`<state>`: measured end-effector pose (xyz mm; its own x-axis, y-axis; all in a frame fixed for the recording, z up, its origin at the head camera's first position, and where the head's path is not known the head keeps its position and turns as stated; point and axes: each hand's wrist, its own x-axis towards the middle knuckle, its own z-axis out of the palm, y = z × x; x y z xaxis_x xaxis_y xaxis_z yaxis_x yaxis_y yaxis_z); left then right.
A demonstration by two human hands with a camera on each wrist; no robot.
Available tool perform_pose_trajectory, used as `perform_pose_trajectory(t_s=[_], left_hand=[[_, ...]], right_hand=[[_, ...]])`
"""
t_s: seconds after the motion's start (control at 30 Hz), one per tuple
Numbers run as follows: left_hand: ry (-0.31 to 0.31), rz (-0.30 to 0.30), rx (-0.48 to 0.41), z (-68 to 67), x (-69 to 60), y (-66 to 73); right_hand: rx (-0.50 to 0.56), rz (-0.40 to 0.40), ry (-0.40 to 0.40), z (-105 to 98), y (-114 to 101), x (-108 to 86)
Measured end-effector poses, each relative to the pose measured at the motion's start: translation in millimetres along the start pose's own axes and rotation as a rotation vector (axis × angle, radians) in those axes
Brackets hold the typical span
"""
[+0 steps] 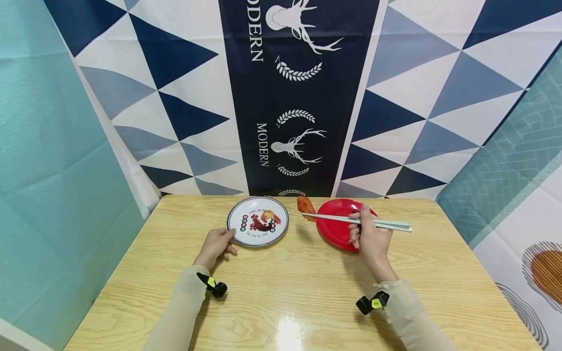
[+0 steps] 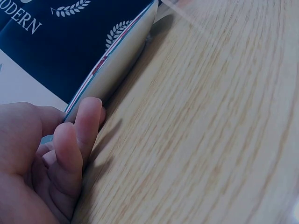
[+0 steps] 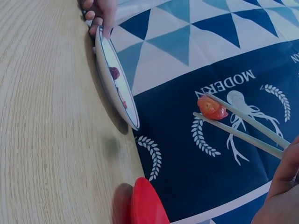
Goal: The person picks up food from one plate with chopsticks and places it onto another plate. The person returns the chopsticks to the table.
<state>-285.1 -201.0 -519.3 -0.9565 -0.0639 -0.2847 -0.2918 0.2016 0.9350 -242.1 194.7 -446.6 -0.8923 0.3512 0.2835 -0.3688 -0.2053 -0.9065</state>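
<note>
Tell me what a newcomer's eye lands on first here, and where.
Probably the bright red plate, right of centre at the back of the table. Next, the orange piece held up by chopsticks in the right hand, between that plate and the white plate gripped by the left hand. Behind, a dark panel shows white stag heads.

Before me, a wood-grain table (image 1: 281, 292). Beyond its far edge hangs a cloth (image 1: 303, 97) of blue and white triangles, its dark middle band printed with deer heads and "MODERN". To my left, a teal sheet (image 1: 52, 170); right, patterned fabric (image 1: 509, 195).
</note>
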Motion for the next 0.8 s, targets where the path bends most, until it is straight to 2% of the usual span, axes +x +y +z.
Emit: perform_pose_trajectory(t_s=[0.8], left_hand=[[0.006,0.000,0.010,-0.3,0.1,-0.9]], right_hand=[[-0.032,0.030,-0.003,4.8,3.4,-1.8]])
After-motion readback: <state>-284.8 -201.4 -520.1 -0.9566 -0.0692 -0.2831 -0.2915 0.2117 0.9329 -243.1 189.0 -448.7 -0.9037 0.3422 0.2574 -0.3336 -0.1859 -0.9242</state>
